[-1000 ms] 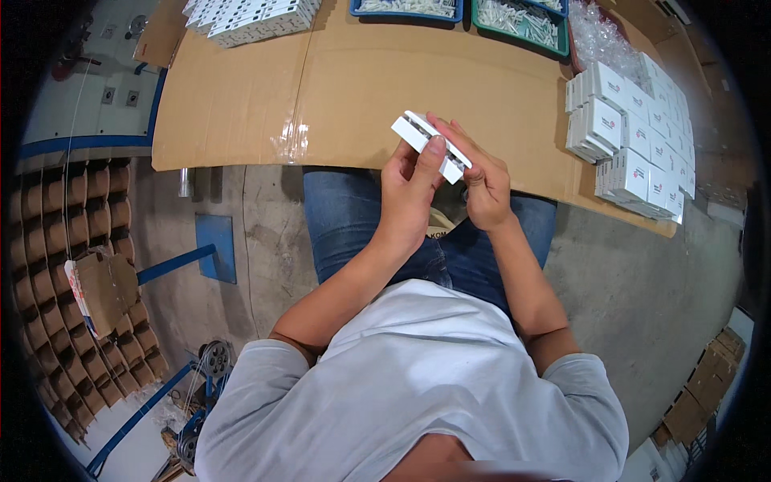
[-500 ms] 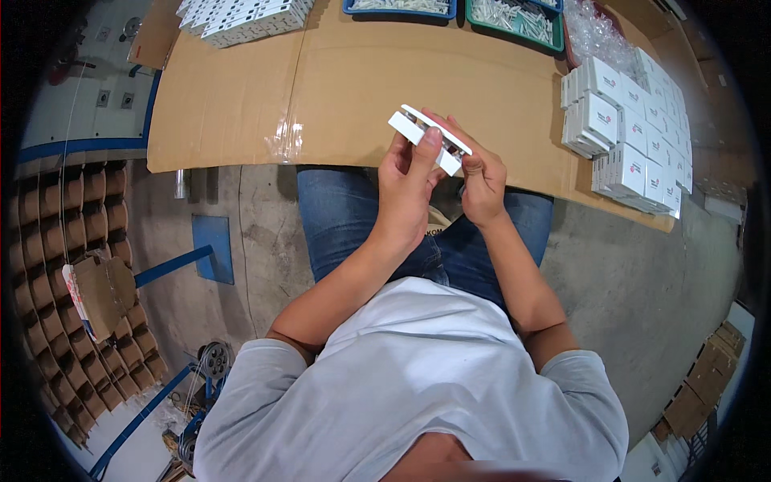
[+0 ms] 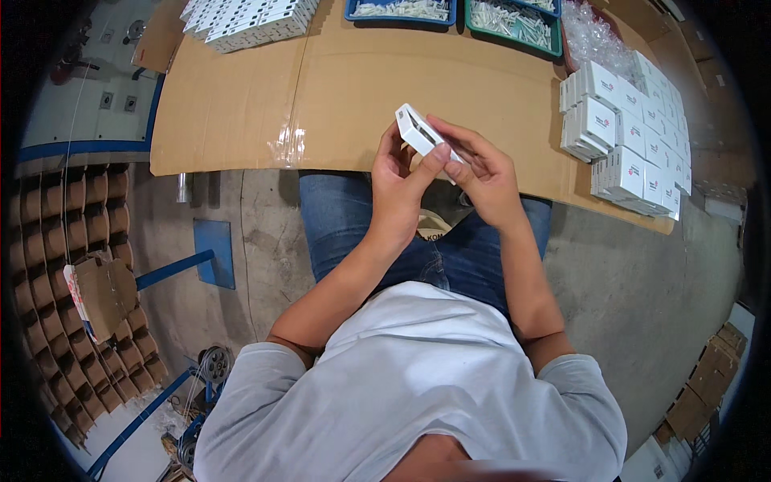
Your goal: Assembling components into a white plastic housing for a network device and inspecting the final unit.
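Observation:
Above the near edge of the cardboard-covered table, a small white box-shaped thing (image 3: 418,136) is tilted between my two hands. It has a long dark gap along one side; what lies inside is too small to make out, and its exact kind is unclear. My left hand (image 3: 400,186) grips its left side, thumb across the near face and fingers behind. My right hand (image 3: 484,178) is closed around its right end, with the thumb at the near edge and the fingers over the far side. Both thumbs almost meet at its lower right part, which they partly cover.
White cartons (image 3: 638,132) stand stacked at the table's right. White blocks with dark marks (image 3: 261,24) lie in rows at far left. A blue tray (image 3: 401,19) and a green tray (image 3: 514,46) hold small white pieces. Clear plastic bags (image 3: 594,36) are heaped beside the green tray.
The white thing has turned, and its wide gap looks narrower. My right hand has shifted, its thumb now on the near side beside the left thumb.

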A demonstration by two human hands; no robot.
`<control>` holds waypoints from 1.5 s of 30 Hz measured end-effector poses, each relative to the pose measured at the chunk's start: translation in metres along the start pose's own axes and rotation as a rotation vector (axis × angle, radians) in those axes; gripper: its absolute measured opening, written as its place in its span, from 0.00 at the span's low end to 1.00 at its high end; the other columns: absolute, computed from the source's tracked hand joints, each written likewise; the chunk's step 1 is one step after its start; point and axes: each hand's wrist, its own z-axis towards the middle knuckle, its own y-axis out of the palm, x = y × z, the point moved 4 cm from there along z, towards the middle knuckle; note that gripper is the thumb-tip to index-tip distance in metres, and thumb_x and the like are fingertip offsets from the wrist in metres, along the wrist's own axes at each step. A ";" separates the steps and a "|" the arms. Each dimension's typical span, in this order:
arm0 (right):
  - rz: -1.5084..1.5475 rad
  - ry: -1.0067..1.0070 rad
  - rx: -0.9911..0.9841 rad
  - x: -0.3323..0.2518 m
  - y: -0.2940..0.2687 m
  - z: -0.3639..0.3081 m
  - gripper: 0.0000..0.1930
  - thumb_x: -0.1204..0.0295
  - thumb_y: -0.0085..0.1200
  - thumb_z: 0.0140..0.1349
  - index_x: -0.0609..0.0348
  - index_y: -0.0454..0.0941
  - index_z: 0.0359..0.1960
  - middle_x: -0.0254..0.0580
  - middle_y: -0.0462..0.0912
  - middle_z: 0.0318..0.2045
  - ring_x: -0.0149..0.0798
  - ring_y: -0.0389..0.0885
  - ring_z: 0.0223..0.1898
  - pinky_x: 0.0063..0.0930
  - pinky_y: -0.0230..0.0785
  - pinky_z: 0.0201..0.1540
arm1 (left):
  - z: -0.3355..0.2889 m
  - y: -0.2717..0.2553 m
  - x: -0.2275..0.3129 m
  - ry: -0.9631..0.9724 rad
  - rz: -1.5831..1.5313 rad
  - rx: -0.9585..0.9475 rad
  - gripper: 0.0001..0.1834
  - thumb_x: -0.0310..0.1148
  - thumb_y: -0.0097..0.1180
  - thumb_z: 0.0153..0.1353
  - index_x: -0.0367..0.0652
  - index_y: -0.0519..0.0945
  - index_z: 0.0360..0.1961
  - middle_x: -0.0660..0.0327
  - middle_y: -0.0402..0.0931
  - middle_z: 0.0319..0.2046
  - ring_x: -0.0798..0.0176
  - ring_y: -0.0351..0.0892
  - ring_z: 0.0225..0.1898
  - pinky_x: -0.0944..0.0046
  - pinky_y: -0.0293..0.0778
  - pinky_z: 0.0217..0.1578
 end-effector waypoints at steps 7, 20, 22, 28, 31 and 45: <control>-0.235 -0.011 0.016 0.004 0.000 -0.003 0.21 0.68 0.55 0.73 0.64 0.75 0.64 0.51 0.80 0.62 0.38 0.78 0.63 0.30 0.66 0.66 | 0.003 -0.011 -0.011 -0.010 0.034 0.003 0.28 0.28 0.69 0.62 0.37 0.72 0.61 0.62 0.77 0.51 0.69 0.76 0.53 0.66 0.72 0.56; -0.444 -0.109 0.086 -0.002 0.001 -0.008 0.17 0.70 0.50 0.75 0.61 0.79 0.61 0.53 0.87 0.50 0.42 0.88 0.46 0.30 0.77 0.48 | -0.005 -0.006 -0.016 -0.028 -0.038 0.012 0.24 0.29 0.68 0.64 0.38 0.74 0.59 0.63 0.79 0.49 0.71 0.76 0.51 0.67 0.71 0.56; -0.450 -0.107 0.092 -0.002 0.000 -0.005 0.17 0.70 0.50 0.75 0.62 0.79 0.61 0.53 0.87 0.49 0.41 0.88 0.45 0.30 0.77 0.47 | -0.002 -0.003 -0.015 -0.025 -0.033 0.010 0.24 0.30 0.68 0.64 0.38 0.74 0.58 0.64 0.79 0.48 0.71 0.76 0.51 0.67 0.70 0.56; -0.449 -0.079 0.081 -0.002 0.001 -0.004 0.17 0.70 0.50 0.75 0.62 0.80 0.60 0.52 0.87 0.49 0.38 0.87 0.44 0.29 0.76 0.47 | -0.003 -0.005 -0.014 -0.011 -0.017 0.000 0.25 0.30 0.69 0.64 0.38 0.74 0.59 0.64 0.78 0.48 0.71 0.76 0.51 0.67 0.70 0.56; -0.419 -0.143 0.103 -0.003 0.003 -0.005 0.17 0.70 0.50 0.75 0.63 0.79 0.60 0.52 0.87 0.49 0.38 0.87 0.46 0.28 0.76 0.48 | -0.004 -0.005 -0.014 -0.009 -0.031 0.016 0.25 0.30 0.68 0.64 0.38 0.73 0.60 0.64 0.78 0.48 0.71 0.76 0.51 0.67 0.70 0.56; -0.160 -0.145 0.024 -0.008 -0.002 -0.002 0.26 0.57 0.37 0.80 0.66 0.72 0.67 0.52 0.72 0.68 0.46 0.67 0.71 0.40 0.60 0.71 | -0.001 0.001 -0.002 0.254 0.226 -0.085 0.51 0.25 0.75 0.53 0.37 0.55 0.73 0.55 0.65 0.65 0.57 0.64 0.69 0.56 0.62 0.69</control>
